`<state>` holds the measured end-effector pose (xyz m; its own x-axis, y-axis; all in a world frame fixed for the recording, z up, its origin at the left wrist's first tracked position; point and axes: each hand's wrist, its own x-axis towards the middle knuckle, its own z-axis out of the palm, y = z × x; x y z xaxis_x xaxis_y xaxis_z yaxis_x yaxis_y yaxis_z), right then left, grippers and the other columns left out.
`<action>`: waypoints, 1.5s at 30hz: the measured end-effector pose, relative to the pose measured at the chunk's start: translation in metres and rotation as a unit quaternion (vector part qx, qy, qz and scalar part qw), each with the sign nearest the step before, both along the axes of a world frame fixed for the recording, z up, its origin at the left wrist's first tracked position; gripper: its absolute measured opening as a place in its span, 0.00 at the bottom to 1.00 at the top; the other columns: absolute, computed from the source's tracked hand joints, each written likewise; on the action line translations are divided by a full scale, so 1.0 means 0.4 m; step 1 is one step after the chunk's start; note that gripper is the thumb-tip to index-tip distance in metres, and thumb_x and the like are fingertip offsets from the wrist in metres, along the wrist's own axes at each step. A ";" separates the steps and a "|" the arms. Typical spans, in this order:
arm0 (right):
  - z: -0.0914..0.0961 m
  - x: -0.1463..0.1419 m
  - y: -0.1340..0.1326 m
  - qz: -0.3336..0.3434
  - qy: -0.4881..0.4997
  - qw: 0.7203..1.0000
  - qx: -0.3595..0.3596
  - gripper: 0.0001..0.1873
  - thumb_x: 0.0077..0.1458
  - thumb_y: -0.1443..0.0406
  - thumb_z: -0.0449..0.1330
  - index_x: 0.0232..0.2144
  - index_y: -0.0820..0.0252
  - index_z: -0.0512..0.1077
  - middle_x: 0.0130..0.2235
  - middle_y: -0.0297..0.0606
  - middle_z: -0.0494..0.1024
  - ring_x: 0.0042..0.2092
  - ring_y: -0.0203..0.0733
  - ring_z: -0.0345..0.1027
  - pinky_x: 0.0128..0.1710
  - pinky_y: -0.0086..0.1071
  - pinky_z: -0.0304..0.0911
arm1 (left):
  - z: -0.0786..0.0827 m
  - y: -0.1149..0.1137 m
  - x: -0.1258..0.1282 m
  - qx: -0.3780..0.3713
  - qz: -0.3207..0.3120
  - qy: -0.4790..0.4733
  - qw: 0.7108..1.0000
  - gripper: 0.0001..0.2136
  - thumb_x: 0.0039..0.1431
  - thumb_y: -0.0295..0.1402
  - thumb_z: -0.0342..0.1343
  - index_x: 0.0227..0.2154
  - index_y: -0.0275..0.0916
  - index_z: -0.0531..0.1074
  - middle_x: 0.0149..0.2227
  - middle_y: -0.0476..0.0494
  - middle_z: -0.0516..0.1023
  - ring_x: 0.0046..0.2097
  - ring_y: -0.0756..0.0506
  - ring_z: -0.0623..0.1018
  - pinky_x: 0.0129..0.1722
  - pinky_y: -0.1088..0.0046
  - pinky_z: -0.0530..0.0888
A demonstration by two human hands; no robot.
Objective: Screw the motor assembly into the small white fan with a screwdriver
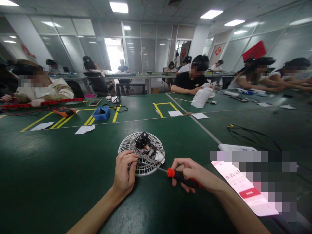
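Observation:
A round white fan grille (126,146) lies flat on the green table (48,169), with a small black motor part, wires and a circuit board (146,148) on top of it. My left hand (124,172) grips the grille's near edge, fingers curled on it. My right hand (192,174) is closed round the red and black handle of a screwdriver (177,175). Its metal shaft points left towards the wires on the grille.
A phone (246,190) with a lit screen lies at my right. Black cables (248,133), paper slips (84,129), a blue tray (101,113) and an orange meter (63,111) lie farther off. Several people sit working at the tables beyond.

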<state>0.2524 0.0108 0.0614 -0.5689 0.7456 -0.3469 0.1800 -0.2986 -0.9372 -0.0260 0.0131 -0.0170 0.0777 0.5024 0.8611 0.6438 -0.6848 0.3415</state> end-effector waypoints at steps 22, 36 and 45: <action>0.043 0.044 -0.015 -0.017 -0.165 0.941 0.296 0.19 0.43 0.75 0.57 0.38 0.57 0.79 0.39 0.35 0.82 0.39 0.44 0.74 0.38 0.33 0.65 | 0.002 0.000 -0.002 -0.032 0.009 0.105 0.994 0.07 0.64 0.25 0.52 0.41 0.43 0.70 0.39 0.48 0.80 0.48 0.44 0.77 0.61 0.56 0.62; 0.039 0.047 -0.017 -0.026 -0.196 0.929 0.313 0.12 0.48 0.68 0.68 0.38 0.56 0.77 0.33 0.33 0.77 0.33 0.40 0.68 0.31 0.30 0.61 | 0.000 0.004 -0.004 -0.008 -0.002 0.128 0.992 0.08 0.64 0.24 0.54 0.43 0.42 0.71 0.41 0.48 0.81 0.48 0.44 0.77 0.59 0.58 0.66; 0.051 0.038 -0.025 -0.011 -0.206 0.952 0.225 0.07 0.57 0.63 0.65 0.38 0.58 0.74 0.30 0.32 0.74 0.29 0.36 0.67 0.25 0.27 0.61 | 0.004 0.003 0.000 -0.003 -0.015 0.131 0.991 0.10 0.64 0.23 0.55 0.45 0.40 0.71 0.42 0.46 0.80 0.50 0.44 0.76 0.59 0.58 0.66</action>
<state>0.2676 0.0008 0.0820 -0.4364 0.8816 -0.1799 0.5587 0.1088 -0.8222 -0.0258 0.0144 -0.0154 0.3121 0.5024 0.8064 0.6908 -0.7027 0.1704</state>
